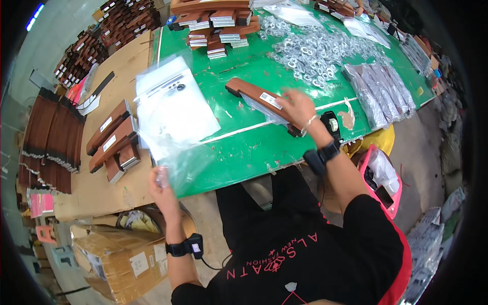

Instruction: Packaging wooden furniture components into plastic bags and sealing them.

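My left hand (161, 184) is closed on the near corner of a clear plastic bag (190, 165), over the table's front edge. The bag stretches up toward a stack of flat clear bags (175, 109), which has small dark parts lying on it. My right hand (299, 109) has its fingers bent over the right part of a curved reddish-brown wooden piece (249, 93) with a white label. This piece has dark ends and lies slanted on the green tabletop. Clear plastic shows along its near side. The undersides of my right fingers are hidden.
Wooden pieces (114, 137) sit on cardboard at left, beside a taller stack (53, 132). More are piled at the back (218, 23). Small bagged metal parts (317, 53) heap at far right, near wrapped pieces (381, 91). A black device (331, 124) lies by my right wrist; a pink basket (378, 178) stands below.
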Tool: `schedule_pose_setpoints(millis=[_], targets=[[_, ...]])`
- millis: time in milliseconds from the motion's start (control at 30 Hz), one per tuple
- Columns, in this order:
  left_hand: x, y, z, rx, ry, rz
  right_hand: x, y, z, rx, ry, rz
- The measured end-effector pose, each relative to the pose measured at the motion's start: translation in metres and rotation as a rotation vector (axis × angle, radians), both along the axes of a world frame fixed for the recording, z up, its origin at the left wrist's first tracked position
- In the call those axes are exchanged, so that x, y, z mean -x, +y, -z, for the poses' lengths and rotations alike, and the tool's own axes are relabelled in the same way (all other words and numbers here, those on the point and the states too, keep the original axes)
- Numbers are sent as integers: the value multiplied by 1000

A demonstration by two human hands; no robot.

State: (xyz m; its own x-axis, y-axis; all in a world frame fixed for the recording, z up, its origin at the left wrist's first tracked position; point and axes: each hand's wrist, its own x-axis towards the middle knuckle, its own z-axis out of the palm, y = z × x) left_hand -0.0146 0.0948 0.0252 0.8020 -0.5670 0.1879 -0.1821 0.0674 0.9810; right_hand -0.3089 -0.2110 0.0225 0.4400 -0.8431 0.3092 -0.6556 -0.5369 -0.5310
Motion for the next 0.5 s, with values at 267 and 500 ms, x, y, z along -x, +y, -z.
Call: schedule_pose_setpoints(millis=[267, 500], targets=[[21, -7, 25, -47, 14, 87, 1, -49, 21, -368, 333, -44], [20, -22, 37, -55, 73, 33, -10, -16, 17, -101, 356, -50]])
